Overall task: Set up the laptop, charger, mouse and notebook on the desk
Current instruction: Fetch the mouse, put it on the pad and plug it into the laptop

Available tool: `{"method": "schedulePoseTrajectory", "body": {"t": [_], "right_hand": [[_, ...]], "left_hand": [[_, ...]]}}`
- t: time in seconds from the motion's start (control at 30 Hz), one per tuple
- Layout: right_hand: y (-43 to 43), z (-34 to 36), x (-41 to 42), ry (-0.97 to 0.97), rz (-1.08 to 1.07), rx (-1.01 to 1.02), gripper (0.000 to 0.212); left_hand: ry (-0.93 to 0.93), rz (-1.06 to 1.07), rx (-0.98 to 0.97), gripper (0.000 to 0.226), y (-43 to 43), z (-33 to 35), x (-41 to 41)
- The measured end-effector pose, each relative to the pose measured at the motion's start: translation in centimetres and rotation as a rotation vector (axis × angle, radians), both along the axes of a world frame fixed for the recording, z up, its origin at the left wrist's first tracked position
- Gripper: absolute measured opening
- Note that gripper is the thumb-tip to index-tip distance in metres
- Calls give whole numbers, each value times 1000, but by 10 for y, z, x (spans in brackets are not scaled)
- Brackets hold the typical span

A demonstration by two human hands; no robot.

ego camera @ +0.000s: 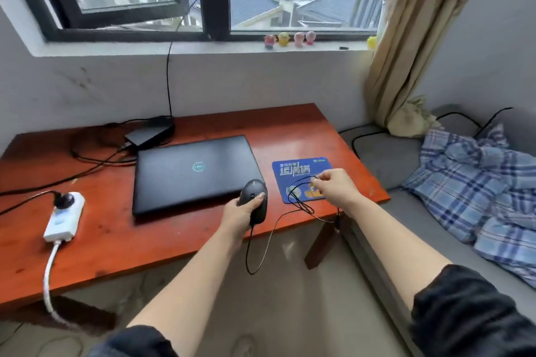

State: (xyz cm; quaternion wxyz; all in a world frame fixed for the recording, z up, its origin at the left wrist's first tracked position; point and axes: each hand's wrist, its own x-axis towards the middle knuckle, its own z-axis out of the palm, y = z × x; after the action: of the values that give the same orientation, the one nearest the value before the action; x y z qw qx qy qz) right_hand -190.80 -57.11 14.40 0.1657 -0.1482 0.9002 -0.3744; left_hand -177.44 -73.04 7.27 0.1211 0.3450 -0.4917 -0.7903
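Laptop down, lid shut; charger at its 11 o'clock. Left hand grips mouse, right hand pinches cable (tangled). Notebook not visible.

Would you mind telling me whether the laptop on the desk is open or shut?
Shut. The laptop lies flat on the desk, lid down with its logo facing up; no screen or keyboard shows.

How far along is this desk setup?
Done: closed laptop lies on the desk, charger behind it, and a blue mouse pad is laid out. In hand: left hand holds the mouse; right hand pinches its cable. Left: placing the mouse; no notebook is visible.
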Motion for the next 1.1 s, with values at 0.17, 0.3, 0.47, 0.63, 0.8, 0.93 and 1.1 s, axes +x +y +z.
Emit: {"method": "schedulePoseTrajectory", "body": {"t": [0.17,0.3,0.47,0.63,0.8,0.93,1.1], "right_hand": [[-24,9,-94,78,-84,7,23],[-42,13,-159,174,-122,8,20],[-66,14,-236,243,-96,35,19],[-80,6,-301,302,-29,30,18],[-95,2,-343,432,-37,-100,17],[-118,4,-361,499,-13,-260,14],[-142,-4,-372,452,118,-277,13]], "left_hand": [[-49,-52,21,28,-22,-3,-92],[-75,-57,62,35,-29,-15,-152],[-152,-46,83,44,-33,-34,-216],[-303,-38,30,53,-33,-58,-265],[-419,-9,104,42,-24,-76,-285],[-490,-73,67,48,-19,-85,-293],[-580,-301,-163,47,-24,-86,-292]]}}
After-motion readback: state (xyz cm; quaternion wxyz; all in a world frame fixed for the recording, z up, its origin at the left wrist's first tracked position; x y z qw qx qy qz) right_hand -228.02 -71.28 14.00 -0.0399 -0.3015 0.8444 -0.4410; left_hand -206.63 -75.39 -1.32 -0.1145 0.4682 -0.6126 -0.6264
